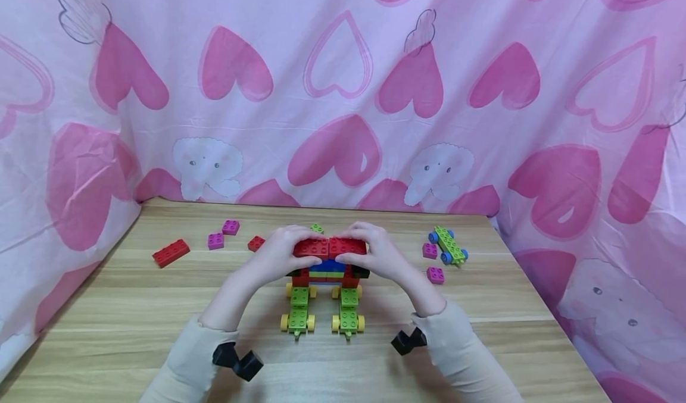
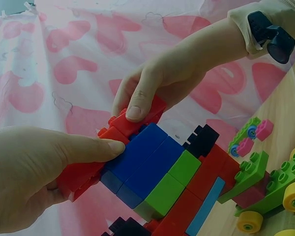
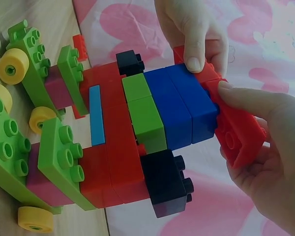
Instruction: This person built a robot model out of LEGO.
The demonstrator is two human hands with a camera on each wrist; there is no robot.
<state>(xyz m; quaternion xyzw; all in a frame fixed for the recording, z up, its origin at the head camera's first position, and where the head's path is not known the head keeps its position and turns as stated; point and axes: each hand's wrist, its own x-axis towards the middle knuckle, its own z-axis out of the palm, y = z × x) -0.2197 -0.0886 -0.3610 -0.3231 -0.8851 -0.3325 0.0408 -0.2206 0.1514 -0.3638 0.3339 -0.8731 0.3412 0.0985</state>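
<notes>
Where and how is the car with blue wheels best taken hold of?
On the car, probably pinch the long sides midway between front and rear wheels, from above: it stands wheels down, its middle narrow, uncovered, while a pink brick sits close on its left.

The left sleeve point(image 1: 179, 358) and right sleeve point(image 1: 466, 352) are plain cream cloth, softly creased. At their ends sit a small black left camera point(image 1: 248, 365) and a matching right camera point(image 1: 403, 343), boxy and jointed. The fingers point(image 2: 140, 96) are bare.

You can read no text, label, brand, number or sign on the toy blocks point(image 1: 327, 266) at the clock's centre or the curtain point(image 1: 289, 52) at twelve o'clock.
</notes>
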